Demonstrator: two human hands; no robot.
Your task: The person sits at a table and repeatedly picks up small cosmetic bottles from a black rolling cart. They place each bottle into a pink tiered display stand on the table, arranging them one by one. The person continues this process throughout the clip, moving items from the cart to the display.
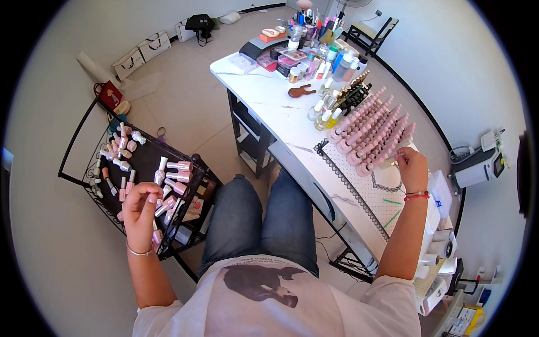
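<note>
My left hand (140,209) is raised over the near side of a black cart, fingers curled in toward the thumb, with nothing visible in them. Beneath and around it lie pink and white nail polish bottles (178,176), most on their sides. At the right, my right hand (412,168) is at the near right end of tight rows of pink nail polish bottles (368,132) standing on the white table. Its fingers are bent together by the last bottles. Whatever they pinch, if anything, is hidden. A dotted mat (365,188) with black lace edging lies under the rows.
The black cart (147,147) with a raised handle stands left of my knees. On the white table (255,104) are clear bottles with white caps (320,109), a brown wooden piece (301,91), and crowded cosmetics at the far end. White rolls (441,249) sit at the lower right.
</note>
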